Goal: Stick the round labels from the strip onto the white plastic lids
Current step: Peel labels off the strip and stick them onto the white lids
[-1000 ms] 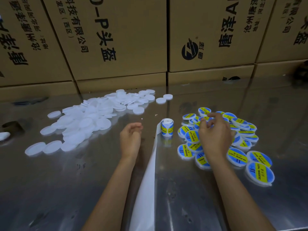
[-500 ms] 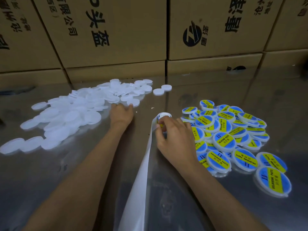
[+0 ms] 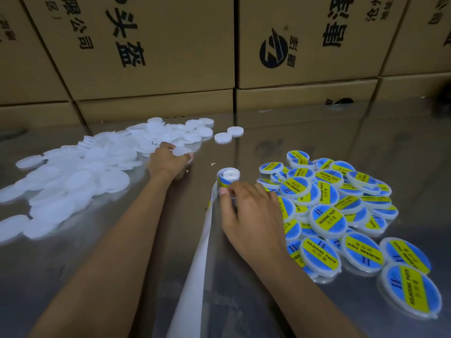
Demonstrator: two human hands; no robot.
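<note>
The labelled lids point(image 3: 328, 219), heaped at four o'clock, carry round blue labels with a yellow band reading "SOLDERING PASTE" and a dark "II" mark. The cardboard boxes point(image 3: 156, 47) at twelve o'clock bear large black Chinese characters and a round black logo point(image 3: 272, 51).

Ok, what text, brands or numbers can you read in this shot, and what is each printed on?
"SOLDERING PASTE", black on the yellow band of the labelled lids.
"II", on those labels' blue part.
Small characters under "SOLDERING PASTE": too small to read.
"头盔", large black print on the left cardboard box.
Round black logo on the middle cardboard box; other box characters are cropped.
</note>
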